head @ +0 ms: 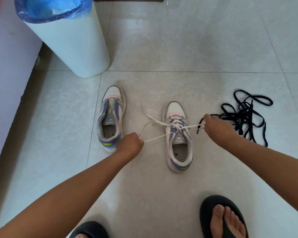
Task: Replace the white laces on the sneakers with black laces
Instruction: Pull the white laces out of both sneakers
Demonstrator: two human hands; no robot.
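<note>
Here, a tall white bin [72, 43] stood far left, blue liner [50, 9] inside, contents hidden. Right sneaker [178, 136] was half unlaced; left sneaker [111, 117] bare. Black laces [244, 117] lay tangled right. Both fists, left hand [130, 143] and right hand [213, 125], gripped the white lace [162, 124], pulled sideways. Better to draw evenly, one eyelet row at a time.

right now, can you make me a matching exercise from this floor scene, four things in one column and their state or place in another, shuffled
Things:
1. left sneaker
2. right sneaker
3. black laces
4. bin

States or places:
A. loose pile on the floor, far right
B. lined with a blue bag
C. no lace in it
D. white lace being pulled by left hand and right hand

Pairs: 1-C, 2-D, 3-A, 4-B
</note>
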